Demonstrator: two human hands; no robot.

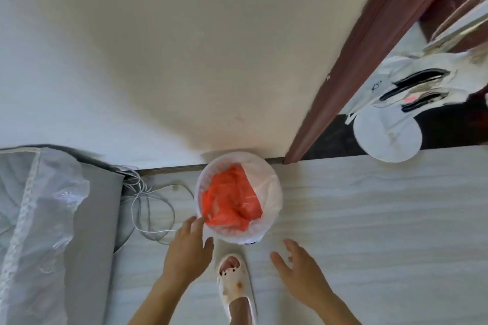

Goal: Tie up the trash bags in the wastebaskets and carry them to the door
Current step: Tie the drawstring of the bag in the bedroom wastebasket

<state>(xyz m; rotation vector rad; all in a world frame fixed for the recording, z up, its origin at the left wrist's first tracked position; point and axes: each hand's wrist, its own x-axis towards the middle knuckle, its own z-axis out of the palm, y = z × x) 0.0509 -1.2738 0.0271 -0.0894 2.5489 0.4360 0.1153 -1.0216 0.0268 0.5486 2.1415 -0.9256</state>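
Pale floor [369, 206] by wall: wastebasket's [227, 235] trash bag [267, 188] looks thin, soft, light, so take its rim; left hand [188, 248] & right hand [298, 269] grips apart, empty.

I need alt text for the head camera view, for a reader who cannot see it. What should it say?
A person's left hand and right hand, both open, reach toward a round wastebasket lined with a pale trash bag, an orange bag inside. It stands on the floor by a wall, near a brown door frame.
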